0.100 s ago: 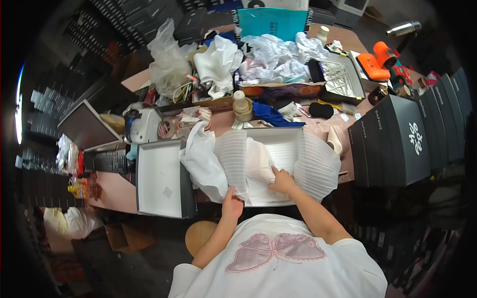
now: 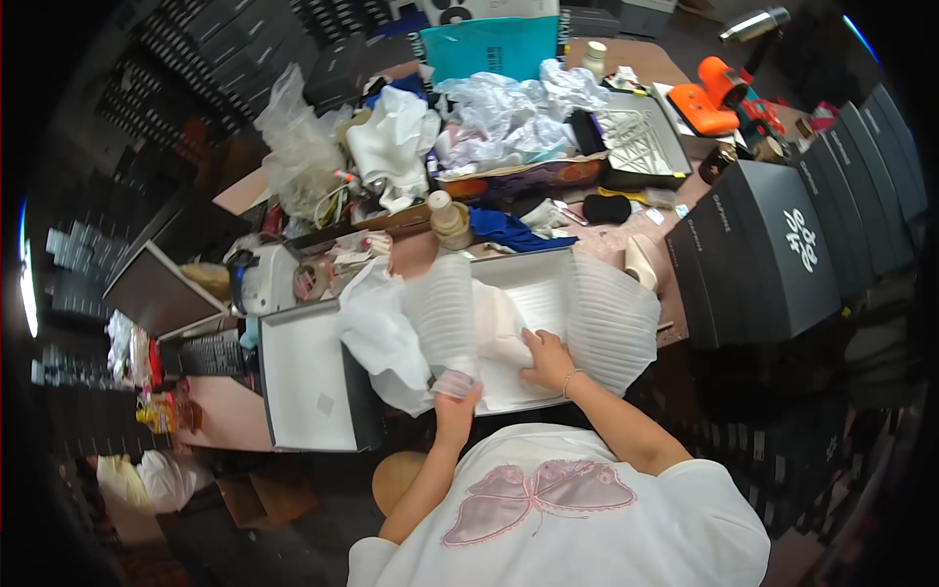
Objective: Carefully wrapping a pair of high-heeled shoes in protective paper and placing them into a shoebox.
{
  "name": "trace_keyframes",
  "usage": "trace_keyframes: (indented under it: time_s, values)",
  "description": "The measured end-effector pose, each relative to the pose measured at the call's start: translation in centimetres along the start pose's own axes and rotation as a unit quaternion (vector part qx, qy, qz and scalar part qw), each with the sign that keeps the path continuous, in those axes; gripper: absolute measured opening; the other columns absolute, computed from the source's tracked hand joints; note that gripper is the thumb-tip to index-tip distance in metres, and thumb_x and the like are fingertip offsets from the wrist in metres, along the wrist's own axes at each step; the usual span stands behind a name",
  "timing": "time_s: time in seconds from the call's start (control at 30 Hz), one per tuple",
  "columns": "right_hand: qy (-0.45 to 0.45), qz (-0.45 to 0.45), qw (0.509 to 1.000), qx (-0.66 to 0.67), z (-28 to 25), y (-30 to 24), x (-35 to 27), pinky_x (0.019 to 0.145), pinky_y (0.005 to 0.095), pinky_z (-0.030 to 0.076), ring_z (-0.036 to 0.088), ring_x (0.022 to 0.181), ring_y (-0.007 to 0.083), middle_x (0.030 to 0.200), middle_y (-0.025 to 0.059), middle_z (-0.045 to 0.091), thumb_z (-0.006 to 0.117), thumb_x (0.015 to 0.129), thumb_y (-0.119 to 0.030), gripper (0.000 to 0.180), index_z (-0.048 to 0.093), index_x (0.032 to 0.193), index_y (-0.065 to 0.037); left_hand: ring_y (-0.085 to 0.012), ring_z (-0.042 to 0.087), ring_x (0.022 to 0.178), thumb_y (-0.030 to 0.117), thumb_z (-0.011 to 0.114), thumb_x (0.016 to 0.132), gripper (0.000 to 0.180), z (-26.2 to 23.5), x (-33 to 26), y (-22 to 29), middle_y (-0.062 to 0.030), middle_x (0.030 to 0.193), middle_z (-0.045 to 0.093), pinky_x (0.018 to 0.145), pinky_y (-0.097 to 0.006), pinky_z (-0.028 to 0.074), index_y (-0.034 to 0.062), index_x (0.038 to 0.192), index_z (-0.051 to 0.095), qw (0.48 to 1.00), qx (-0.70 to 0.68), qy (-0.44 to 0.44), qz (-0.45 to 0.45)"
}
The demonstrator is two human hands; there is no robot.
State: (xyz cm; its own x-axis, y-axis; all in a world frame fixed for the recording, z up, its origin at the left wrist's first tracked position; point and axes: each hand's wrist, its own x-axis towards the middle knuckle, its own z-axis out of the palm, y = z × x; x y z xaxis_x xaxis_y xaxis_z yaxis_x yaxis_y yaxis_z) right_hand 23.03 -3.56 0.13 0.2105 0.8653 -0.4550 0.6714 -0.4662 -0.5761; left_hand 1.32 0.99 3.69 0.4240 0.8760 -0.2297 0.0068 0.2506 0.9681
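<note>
The person's left hand point(image 2: 456, 411) was at the near left corner of the open box point(image 2: 528, 258), its fingers closed on the lower end of the left foam point(image 2: 442, 318), a ribbed, translucent sheet whose tip folded over them. The right hand point(image 2: 550, 366), with a bracelet point(image 2: 569, 379) at the wrist, reached over the box; its fingers were bent against the right side of the pale bundle point(image 2: 497, 323), and whether they gripped it or only pressed on it could not be told. The bundle lay inside the box, toward its left side, on white lining. The right foam point(image 2: 613, 328) spread out over the box's right wall.

White paper point(image 2: 381, 338) lay crumpled just left of the left foam, overlapping the edge of the lid point(image 2: 308, 377), which rested with its white inside up. A pale shoe point(image 2: 640, 262) stood on the worktop point(image 2: 223, 383), behind the right foam. Beyond the box were a bottle point(image 2: 448, 220) and a blue cloth point(image 2: 516, 231), side by side, and farther back a heap of clear plastic point(image 2: 509, 127). Dark boxes point(image 2: 748, 254) stood in a row at the right, while a keyboard point(image 2: 203, 352) sat left of the lid.
</note>
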Motion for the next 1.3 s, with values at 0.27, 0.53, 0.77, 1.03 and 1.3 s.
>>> trace_keyframes:
  time_s: [0.27,0.53,0.77,1.03,1.3]
  values:
    - [0.420,-0.028,0.898,-0.125,-11.0,4.0,-12.5,0.108,0.0446,0.030,0.032,0.132,0.0391,0.141,0.0256,0.033,0.072,0.079,-0.021,0.075,0.034,0.141,-0.004,-0.0409,0.037,0.127,0.028,0.066,0.072,0.060,5.2,4.7,3.2,-0.0216,0.135,0.043,0.108,-0.047,0.026,0.0033,0.125,0.054,0.760,0.444,-0.409,0.240]
    - [0.266,-0.008,0.762,0.591,-9.9,4.9,-11.9,0.075,0.0219,0.048,0.058,0.087,0.0060,0.101,0.0015,0.063,0.064,0.086,-0.005,0.032,0.058,0.116,0.001,-0.0313,0.060,0.101,0.027,0.060,0.079,0.046,12.1,12.8,-5.3,-0.0175,0.114,0.061,0.092,-0.036,0.046,0.0012,0.118,0.056,0.789,0.448,-0.394,0.146]
    - [0.304,0.055,0.949,0.071,-15.5,16.1,-10.0,0.087,0.0442,0.048,0.059,0.097,0.0403,0.121,0.0243,0.054,0.058,0.089,-0.017,0.044,0.051,0.131,-0.007,-0.0305,0.055,0.113,0.040,0.057,0.085,0.055,13.1,12.4,-13.3,-0.0118,0.122,0.059,0.099,-0.042,0.041,0.0049,0.127,0.052,0.939,0.172,-0.292,0.050]
    - [0.195,0.061,0.978,-0.036,-9.4,15.4,-3.6,0.095,0.0421,0.044,0.052,0.109,0.0435,0.143,0.0285,0.032,0.078,0.072,-0.025,0.037,0.063,0.086,0.006,-0.0227,0.038,0.132,0.031,0.035,0.099,0.048,7.9,10.3,-10.1,-0.0095,0.146,0.037,0.110,-0.037,0.031,0.0106,0.142,0.034,0.879,0.248,-0.401,0.073]
    - [0.113,0.154,0.852,0.488,-19.1,19.0,-9.5,0.064,0.0226,0.045,0.051,0.069,0.0050,0.080,-0.0011,0.055,0.045,0.098,-0.047,0.045,0.059,0.088,-0.005,-0.0302,0.056,0.100,0.009,0.073,0.076,0.051,0.4,-3.0,1.6,-0.0147,0.112,0.057,0.088,-0.037,0.045,0.0024,0.122,0.052,0.872,0.400,0.204,0.197]
